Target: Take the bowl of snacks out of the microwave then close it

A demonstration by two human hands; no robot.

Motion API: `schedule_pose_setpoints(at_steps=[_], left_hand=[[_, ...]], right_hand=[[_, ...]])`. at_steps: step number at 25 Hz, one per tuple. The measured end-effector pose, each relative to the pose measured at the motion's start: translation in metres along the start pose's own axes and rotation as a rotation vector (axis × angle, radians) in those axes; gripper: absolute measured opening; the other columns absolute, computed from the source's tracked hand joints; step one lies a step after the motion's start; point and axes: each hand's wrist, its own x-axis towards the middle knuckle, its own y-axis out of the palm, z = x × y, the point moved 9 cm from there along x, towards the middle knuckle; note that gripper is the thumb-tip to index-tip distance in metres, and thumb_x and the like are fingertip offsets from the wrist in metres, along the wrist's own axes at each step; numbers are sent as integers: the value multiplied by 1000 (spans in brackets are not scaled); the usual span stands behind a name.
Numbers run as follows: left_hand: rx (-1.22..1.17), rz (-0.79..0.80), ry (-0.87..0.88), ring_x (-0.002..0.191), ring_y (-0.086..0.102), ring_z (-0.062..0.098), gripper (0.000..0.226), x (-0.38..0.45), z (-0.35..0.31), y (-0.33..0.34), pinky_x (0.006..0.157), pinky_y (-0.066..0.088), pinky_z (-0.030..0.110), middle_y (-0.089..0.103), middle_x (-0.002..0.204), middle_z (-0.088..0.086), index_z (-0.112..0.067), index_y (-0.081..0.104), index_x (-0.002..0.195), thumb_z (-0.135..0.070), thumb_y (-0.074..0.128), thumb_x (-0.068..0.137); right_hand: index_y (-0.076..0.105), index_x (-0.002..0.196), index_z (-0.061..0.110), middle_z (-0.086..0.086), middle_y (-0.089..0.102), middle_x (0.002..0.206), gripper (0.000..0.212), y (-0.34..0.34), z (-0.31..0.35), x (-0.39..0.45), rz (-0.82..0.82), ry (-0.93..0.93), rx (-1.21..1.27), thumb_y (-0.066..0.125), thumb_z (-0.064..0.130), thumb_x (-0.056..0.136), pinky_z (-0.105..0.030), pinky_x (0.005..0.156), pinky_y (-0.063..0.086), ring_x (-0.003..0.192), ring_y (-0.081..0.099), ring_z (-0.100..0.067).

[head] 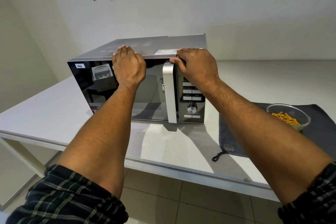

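The silver microwave (pixel 101 85) stands on the white counter with its dark glass door closed flat against the body. My left hand (pixel 128 65) presses against the top of the door, fingers curled over the top edge. My right hand (pixel 196 65) rests on the upper right corner above the control panel, thumb touching the top of the silver door handle (pixel 170 94). The glass bowl of orange snacks (pixel 288 117) sits outside the microwave, on a dark cloth to the right.
The dark grey cloth (pixel 236 142) lies on the white counter (pixel 54 111) at the right, a loop hanging near the front edge. A white wall rises close behind the microwave. Tiled floor shows below the counter's front edge.
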Motion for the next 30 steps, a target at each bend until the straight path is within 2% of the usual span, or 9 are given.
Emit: schedule_pose_setpoints(at_steps=[2,5,9,13,18,22,27,30], left_hand=[[-104,-70,40,153,21,25,59,-13,-10,-2,126,10,41,28,164,13,-3,31,154,-34,20,105],[-203,-209,235,155,17,22,58,-45,-43,-7,127,9,39,22,166,11,-5,26,156,-33,25,106],[-228,-286,509,154,18,28,62,-95,-98,4,126,12,43,22,165,19,2,24,155,-29,29,102],[-185,-182,661,155,16,26,65,-143,-139,42,126,11,43,21,166,15,-2,24,157,-35,27,101],[-204,-44,628,156,7,24,72,-180,-166,89,127,3,38,11,168,14,-2,17,158,-43,30,101],[-208,75,737,157,4,20,70,-210,-192,119,127,2,36,10,169,11,-4,15,159,-41,31,101],[-193,226,660,157,0,19,74,-236,-198,155,127,4,36,3,169,8,-7,8,160,-47,27,102],[-158,283,631,156,-5,19,78,-248,-197,167,127,1,36,-3,169,7,-8,2,160,-53,23,100]], right_hand=[[67,129,14,-7,71,131,49,-2,-5,-15,-78,-45,71,42,47,104,-43,110,45,125,63,-25],[51,147,9,-10,52,153,51,-7,-25,-52,-238,-26,81,46,36,104,-39,120,33,146,43,-24],[26,159,8,-11,27,167,65,0,-74,-102,-191,69,-27,42,38,104,-36,126,21,155,22,-22],[18,161,8,-11,20,169,69,9,-129,-153,-62,176,-112,37,43,104,-39,127,19,157,16,-23],[13,161,4,-14,14,170,75,4,-191,-214,61,290,-169,39,42,102,-41,128,16,158,11,-25],[16,160,1,-17,17,168,75,-11,-226,-254,94,378,-240,36,43,100,-41,128,15,157,13,-26],[17,159,1,-17,17,168,78,-21,-252,-297,141,438,-284,39,44,98,-44,128,18,157,14,-28],[15,160,2,-15,14,169,79,-19,-256,-309,170,480,-251,38,47,99,-40,129,13,158,11,-26]])
